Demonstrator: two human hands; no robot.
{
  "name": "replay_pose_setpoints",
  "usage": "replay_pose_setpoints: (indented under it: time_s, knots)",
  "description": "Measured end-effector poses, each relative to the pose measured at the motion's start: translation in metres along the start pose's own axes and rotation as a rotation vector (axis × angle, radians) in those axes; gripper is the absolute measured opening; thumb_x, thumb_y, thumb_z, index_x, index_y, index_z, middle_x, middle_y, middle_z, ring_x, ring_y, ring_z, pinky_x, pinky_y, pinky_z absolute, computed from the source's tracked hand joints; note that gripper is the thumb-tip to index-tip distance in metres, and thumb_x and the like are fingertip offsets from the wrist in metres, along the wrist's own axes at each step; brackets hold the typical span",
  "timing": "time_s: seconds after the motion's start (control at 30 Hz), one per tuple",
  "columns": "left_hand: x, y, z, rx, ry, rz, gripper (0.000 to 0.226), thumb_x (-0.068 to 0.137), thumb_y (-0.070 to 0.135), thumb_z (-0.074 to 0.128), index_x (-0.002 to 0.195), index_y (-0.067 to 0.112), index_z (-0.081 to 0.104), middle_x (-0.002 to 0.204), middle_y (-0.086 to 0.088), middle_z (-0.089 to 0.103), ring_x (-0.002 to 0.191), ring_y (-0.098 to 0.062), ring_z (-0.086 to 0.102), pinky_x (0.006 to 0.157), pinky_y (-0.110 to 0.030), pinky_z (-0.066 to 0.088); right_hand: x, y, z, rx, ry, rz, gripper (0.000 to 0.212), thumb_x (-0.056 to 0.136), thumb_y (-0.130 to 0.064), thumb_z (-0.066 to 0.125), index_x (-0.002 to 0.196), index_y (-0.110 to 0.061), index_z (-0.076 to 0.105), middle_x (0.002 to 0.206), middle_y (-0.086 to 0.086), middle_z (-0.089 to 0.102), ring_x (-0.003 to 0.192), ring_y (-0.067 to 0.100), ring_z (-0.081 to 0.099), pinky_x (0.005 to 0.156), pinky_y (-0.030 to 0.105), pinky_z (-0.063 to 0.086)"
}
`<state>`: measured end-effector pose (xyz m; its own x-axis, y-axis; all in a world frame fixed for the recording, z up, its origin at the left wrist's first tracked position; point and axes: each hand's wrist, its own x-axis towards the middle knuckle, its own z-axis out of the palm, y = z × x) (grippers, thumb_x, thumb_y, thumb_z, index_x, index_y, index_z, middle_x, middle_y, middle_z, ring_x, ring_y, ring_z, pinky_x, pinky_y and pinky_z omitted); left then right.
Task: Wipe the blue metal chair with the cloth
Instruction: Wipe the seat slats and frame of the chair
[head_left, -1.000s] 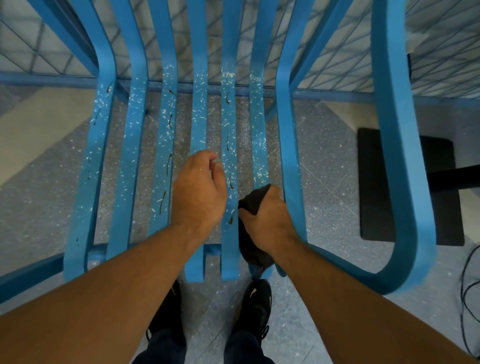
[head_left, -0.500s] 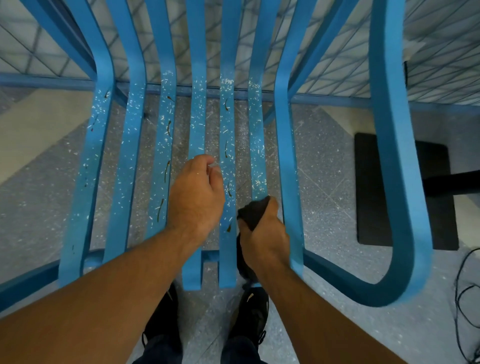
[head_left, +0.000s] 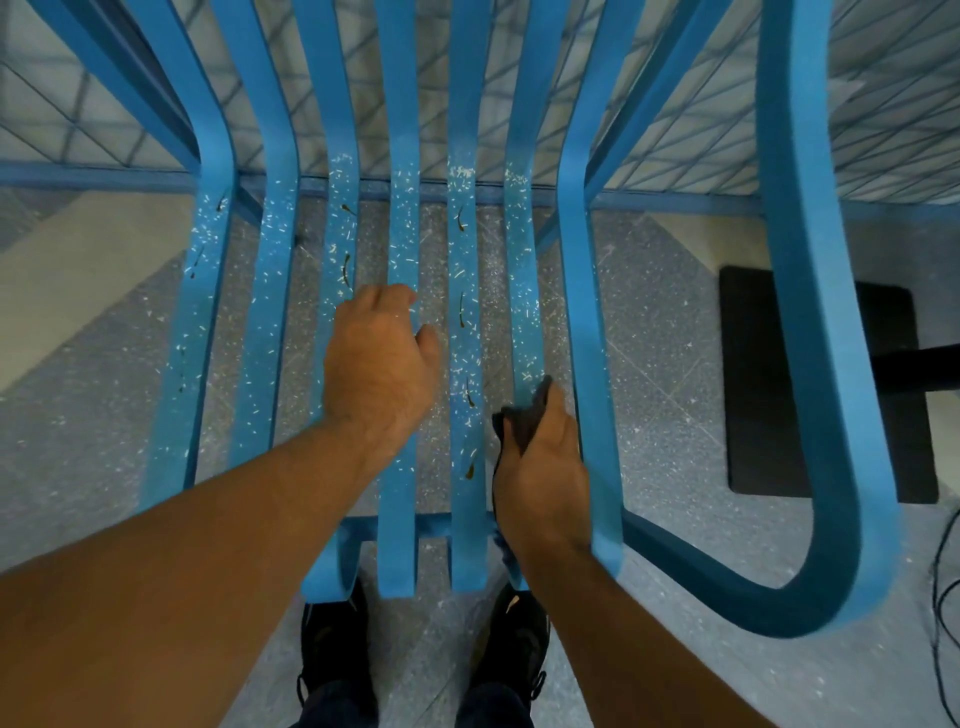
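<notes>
The blue metal chair (head_left: 270, 291) fills the view from above, its seat made of long slats speckled with white flecks and a few brown streaks. My right hand (head_left: 543, 478) grips a dark cloth (head_left: 524, 418) on the second slat from the right, near the seat's front edge. My left hand (head_left: 376, 364) lies on the middle slats with its fingers curled over a slat, thumb alongside. The chair's right armrest (head_left: 815, 322) loops round at the right.
My two black shoes (head_left: 332, 654) stand on the speckled grey floor just below the seat's front edge. A black mat (head_left: 748, 379) lies on the floor to the right, and thin black cables (head_left: 943, 613) run at the far right edge.
Both hands have hardly moved on the slats; the right hand with the cloth sits slightly further from the slat's front end. The view has shifted a little.
</notes>
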<state>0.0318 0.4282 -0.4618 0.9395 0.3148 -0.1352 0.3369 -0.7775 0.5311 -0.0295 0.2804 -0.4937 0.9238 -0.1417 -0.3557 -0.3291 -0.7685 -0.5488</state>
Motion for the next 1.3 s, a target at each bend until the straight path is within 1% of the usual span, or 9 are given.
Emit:
replay_pose_setpoints:
  time_s: [0.1,0.2,0.27,0.37,0.5,0.67,0.83,1.0,1.3]
  knots:
    - [0.011,-0.002,-0.006,0.043,-0.062,-0.056,0.047,0.094,0.027,0.058,0.134,0.005,0.047,0.129,-0.013,0.052,0.118,-0.028,0.048,0.091,-0.036,0.047,0.000,-0.002,-0.005,0.027,-0.036,0.055,0.051,0.097,-0.042,0.050,0.140,-0.020,0.035,0.129,0.000,0.055,0.110,0.020,0.058,0.090,0.036,0.052]
    - [0.024,0.003,-0.007,0.078,-0.191,-0.146,0.050,0.093,0.035,0.061,0.129,0.004,0.047,0.119,-0.014,0.057,0.105,-0.031,0.057,0.079,-0.037,0.049,0.033,-0.019,-0.013,0.108,-0.140,0.226,0.036,0.096,-0.053,0.045,0.106,-0.019,0.046,0.086,-0.004,0.057,0.069,0.008,0.054,0.052,0.016,0.044]
    - [0.034,0.004,-0.005,0.085,-0.240,-0.177,0.038,0.093,0.039,0.061,0.110,0.005,0.054,0.098,-0.008,0.059,0.085,-0.025,0.060,0.061,-0.028,0.045,0.061,-0.032,-0.011,0.107,-0.122,0.272,0.046,0.095,-0.059,0.042,0.102,-0.014,0.050,0.075,-0.006,0.049,0.060,0.007,0.048,0.042,0.020,0.035]
    - [0.047,0.001,-0.002,0.119,-0.288,-0.203,0.038,0.095,0.039,0.059,0.070,0.013,0.047,0.071,0.000,0.053,0.060,-0.014,0.052,0.046,-0.022,0.033,0.083,-0.039,0.001,0.024,0.012,0.280,0.061,0.094,-0.066,0.034,0.103,-0.010,0.055,0.084,0.002,0.057,0.073,0.023,0.057,0.059,0.030,0.048]
    - [0.059,-0.001,0.002,0.123,-0.307,-0.214,0.040,0.094,0.035,0.061,0.065,0.013,0.045,0.067,-0.003,0.052,0.061,-0.018,0.057,0.048,-0.024,0.040,0.065,-0.027,0.005,-0.024,0.039,0.113,0.051,0.099,-0.052,0.036,0.131,-0.013,0.042,0.116,0.010,0.061,0.098,0.029,0.063,0.080,0.043,0.055]
    - [0.064,0.005,0.001,0.086,-0.345,-0.302,0.035,0.093,0.028,0.063,0.067,0.008,0.050,0.068,-0.004,0.055,0.055,-0.013,0.053,0.040,-0.022,0.034,0.022,-0.008,0.003,-0.232,-0.107,-0.079,0.079,0.099,-0.033,0.047,0.153,-0.022,-0.009,0.159,0.005,0.016,0.131,0.029,0.044,0.097,0.050,0.049]
    - [0.068,0.007,0.002,0.087,-0.384,-0.330,0.032,0.093,0.024,0.064,0.070,0.008,0.049,0.071,-0.005,0.056,0.057,-0.014,0.055,0.040,-0.022,0.035,0.025,-0.010,-0.001,-0.159,-0.087,0.047,0.069,0.097,-0.047,0.045,0.151,-0.022,0.009,0.140,0.007,0.044,0.110,0.029,0.059,0.087,0.048,0.053]
    - [0.072,0.003,0.005,0.096,-0.394,-0.311,0.024,0.092,0.021,0.065,0.078,0.006,0.051,0.078,-0.006,0.059,0.065,-0.018,0.058,0.047,-0.023,0.041,0.079,-0.039,0.002,-0.025,-0.024,0.210,0.046,0.091,-0.064,0.042,0.109,-0.022,0.043,0.085,-0.003,0.058,0.081,0.024,0.062,0.072,0.042,0.056]
    - [0.074,-0.003,0.011,0.063,-0.388,-0.316,0.013,0.087,0.009,0.067,0.082,0.003,0.057,0.071,-0.006,0.058,0.061,-0.017,0.058,0.039,-0.021,0.035,0.109,-0.047,0.008,-0.016,0.083,0.067,0.048,0.099,-0.050,0.038,0.127,-0.012,0.045,0.111,0.010,0.062,0.098,0.030,0.062,0.076,0.037,0.050]
